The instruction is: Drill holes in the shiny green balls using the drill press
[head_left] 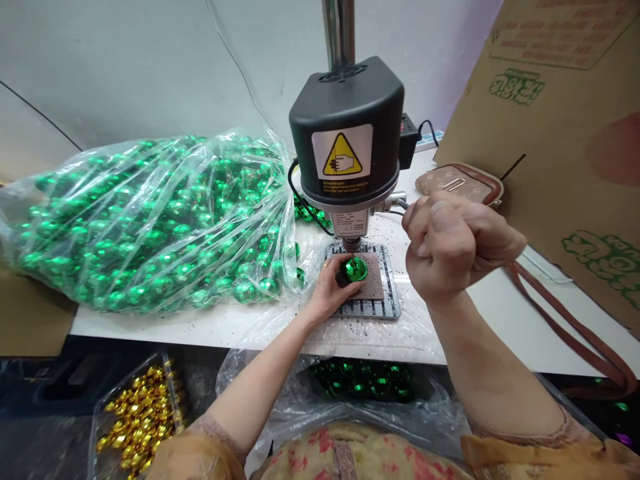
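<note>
Nearest, a floral garment (320,453) shows between two yellow-brown sleeves (193,457), with gold balls (143,420) in a clear-sided container (175,393) at lower left. Just past the garment, dark green balls (365,379) lie among clear plastic (425,413) below the edge of a white table (200,330). On the table, the left hand (330,287) grips a shiny green ball (357,269) between thumb and fingers, beside a black piece (343,277) mostly hidden by the hand. The ball is over a brownish pad (376,287) on a slotted metal base (393,308) strewn with dark specks, directly under the chuck (351,244) of a black drill press (345,100); whether the bit touches it cannot be told. The right hand, (445,247) raised and closed into a fist, grasps the press's lever (404,205). Left of the press lies a clear bag (160,220) full of green faceted balls; to the right, a patterned pouch (455,183) rests near a cardboard box (565,167). Behind stands a pale wall (125,67).
</note>
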### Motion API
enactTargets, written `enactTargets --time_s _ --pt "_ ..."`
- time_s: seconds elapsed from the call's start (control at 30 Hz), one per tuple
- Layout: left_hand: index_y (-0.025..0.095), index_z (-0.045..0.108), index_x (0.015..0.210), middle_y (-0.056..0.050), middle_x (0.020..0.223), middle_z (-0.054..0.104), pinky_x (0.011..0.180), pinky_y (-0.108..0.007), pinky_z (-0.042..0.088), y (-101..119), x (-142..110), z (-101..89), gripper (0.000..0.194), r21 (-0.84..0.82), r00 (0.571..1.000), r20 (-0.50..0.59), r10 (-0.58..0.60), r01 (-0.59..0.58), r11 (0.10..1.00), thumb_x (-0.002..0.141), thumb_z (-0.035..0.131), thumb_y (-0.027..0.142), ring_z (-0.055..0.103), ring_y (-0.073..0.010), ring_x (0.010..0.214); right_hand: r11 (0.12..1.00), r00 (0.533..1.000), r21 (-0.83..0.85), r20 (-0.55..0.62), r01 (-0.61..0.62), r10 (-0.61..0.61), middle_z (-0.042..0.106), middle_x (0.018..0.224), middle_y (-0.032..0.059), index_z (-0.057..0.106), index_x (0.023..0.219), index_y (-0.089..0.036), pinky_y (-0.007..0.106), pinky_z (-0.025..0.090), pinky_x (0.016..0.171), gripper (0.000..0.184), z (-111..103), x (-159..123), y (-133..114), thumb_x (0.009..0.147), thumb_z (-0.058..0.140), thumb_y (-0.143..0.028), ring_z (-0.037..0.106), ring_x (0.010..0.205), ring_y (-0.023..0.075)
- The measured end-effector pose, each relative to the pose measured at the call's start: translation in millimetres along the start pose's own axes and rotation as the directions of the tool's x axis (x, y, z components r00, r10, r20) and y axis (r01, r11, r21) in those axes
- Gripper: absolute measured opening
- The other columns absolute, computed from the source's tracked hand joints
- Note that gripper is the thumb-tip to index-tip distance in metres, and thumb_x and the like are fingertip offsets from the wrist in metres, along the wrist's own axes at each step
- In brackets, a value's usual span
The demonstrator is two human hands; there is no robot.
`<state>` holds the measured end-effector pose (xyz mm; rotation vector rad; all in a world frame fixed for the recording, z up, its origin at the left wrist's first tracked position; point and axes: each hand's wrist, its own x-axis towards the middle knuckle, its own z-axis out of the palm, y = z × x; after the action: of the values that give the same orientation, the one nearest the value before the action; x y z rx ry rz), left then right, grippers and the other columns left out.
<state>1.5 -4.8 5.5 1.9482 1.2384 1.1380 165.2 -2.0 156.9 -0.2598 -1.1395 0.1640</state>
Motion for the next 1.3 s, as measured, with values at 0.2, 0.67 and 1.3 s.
enactTargets --time_s 0.2,0.67,1.3 --pt "0.023 0.06 0.129 -0.009 0.13 0.069 0.107 -0.046 0.052 2 0 -0.6 0.05 0.003 1.0 0.015 -0.013 0.013 1.0 0.084 0.083 0.029 0.064 -0.0286 0.123 0.996 0.996 0.001 0.022 0.086 -0.086 0.024 0.051 -0.0058 0.024 0.057 -0.02 0.03 0.02 0.044 0.053 -3 -3 5 0.092 0.062 -0.015 0.027 0.042 0.0043" --pt "0.022 0.061 0.127 -0.009 0.126 0.069 0.105 -0.045 0.052 1 -1 0.5 0.052 -0.003 1.0 -0.005 -0.004 0.004 1.0 0.082 0.084 0.029 0.065 -0.0285 0.12 0.991 0.989 0.005 0.07 0.131 -0.131 0.026 0.052 -0.0063 0.02 0.058 -0.021 0.028 0.024 0.045 0.05 -9 -11 10 0.087 0.059 -0.009 0.028 0.043 0.0056" --pt "0.021 0.058 0.127 -0.008 0.123 0.069 0.101 -0.043 0.056 4 0 3.4 0.054 -0.014 0.998 -0.038 -0.048 0.048 0.999 0.08 0.084 0.027 0.067 -0.026 0.115 0.997 0.997 -0.036 0.023 -0.074 0.075 0.025 0.049 -0.0061 0.026 0.053 -0.019 0.029 0.018 0.044 0.053 2 6 -3 0.092 0.063 -0.019 0.025 0.042 0.0045"
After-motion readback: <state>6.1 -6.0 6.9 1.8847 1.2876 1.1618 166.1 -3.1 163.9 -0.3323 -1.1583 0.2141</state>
